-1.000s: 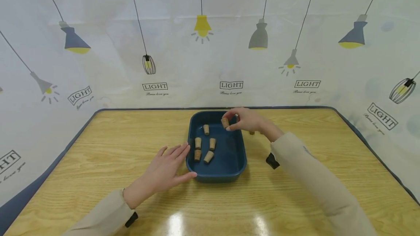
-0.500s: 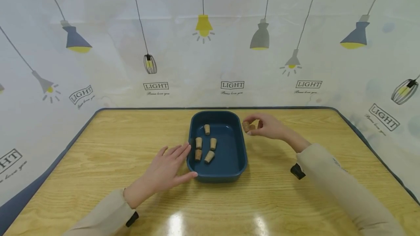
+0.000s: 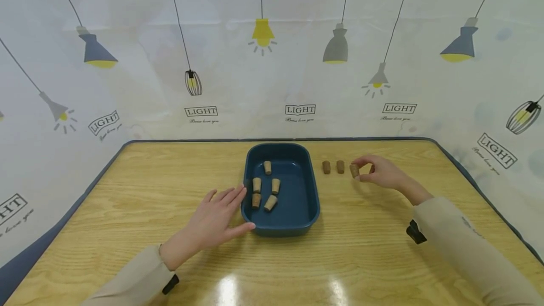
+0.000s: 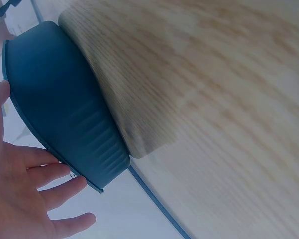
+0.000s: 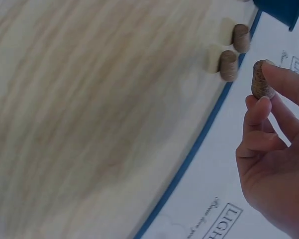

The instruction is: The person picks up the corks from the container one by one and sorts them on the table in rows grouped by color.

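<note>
My right hand [image 3: 382,172] pinches a cork stopper [image 3: 354,170] between thumb and fingertips, right of two other corks [image 3: 326,167] that stand in a row on the table. In the right wrist view the held cork [image 5: 261,79] shows speckled brown, with the two standing corks [image 5: 228,65] beyond it. Several corks [image 3: 276,186] lie inside a dark blue rectangular tray [image 3: 297,228], mostly along its left side. My left hand [image 3: 214,221] rests with spread, straight fingers against the tray's left rim; the left wrist view has those fingers [image 4: 49,174] touching the rim.
The wooden table [image 3: 148,188] extends on both sides of the tray and in front of it. Behind its far edge rises a white backdrop [image 3: 238,84] printed with lamps.
My right hand has carried the cork from above the tray out to the right, past the two standing corks. My left hand and the tray have stayed in place.
</note>
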Tool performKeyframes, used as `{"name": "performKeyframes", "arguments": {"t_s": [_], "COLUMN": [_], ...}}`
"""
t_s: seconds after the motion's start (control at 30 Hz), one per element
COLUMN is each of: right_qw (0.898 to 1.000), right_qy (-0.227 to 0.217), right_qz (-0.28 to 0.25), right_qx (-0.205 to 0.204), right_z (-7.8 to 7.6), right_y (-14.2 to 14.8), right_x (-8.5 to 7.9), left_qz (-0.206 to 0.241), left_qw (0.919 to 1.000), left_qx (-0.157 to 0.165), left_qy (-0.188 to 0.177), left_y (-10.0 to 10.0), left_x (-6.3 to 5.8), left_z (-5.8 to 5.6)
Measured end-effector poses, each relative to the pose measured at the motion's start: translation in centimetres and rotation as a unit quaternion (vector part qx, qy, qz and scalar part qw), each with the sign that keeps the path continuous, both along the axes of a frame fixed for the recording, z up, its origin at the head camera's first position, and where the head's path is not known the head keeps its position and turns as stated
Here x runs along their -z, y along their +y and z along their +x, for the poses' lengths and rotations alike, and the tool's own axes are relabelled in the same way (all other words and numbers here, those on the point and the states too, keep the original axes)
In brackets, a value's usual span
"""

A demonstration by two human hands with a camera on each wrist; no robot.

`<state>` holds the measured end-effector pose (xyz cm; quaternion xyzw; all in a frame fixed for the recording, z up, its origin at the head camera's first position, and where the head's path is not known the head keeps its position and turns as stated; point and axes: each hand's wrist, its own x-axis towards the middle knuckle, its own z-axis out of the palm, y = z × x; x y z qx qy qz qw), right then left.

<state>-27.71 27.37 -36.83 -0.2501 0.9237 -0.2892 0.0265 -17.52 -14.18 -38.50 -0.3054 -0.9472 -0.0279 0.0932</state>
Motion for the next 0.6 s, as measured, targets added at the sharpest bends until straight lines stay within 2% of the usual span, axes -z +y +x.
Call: {"name": "performKeyframes", "arguments": {"t_s": [0.4,0.6], "right_qw": [0.996,0.995], "right_qy": [-0.03,-0.039], "right_qz": [0.01,-0.003], "right_qx": [0.078,0.09], "right_z": [-1.3,-2.3], "right_y": [1.9,1.8], "right_x": [2.7,3.3], "left_qz": [0.005,0.006], "left_qw": [1.0,1.0], "left_qx": [0.001,0.0], "left_qy": [0.004,0.002], "left_y": [-0.1,-0.1], "left_x": [0.0,0.1], "left_z": [0.1,0.1]}}
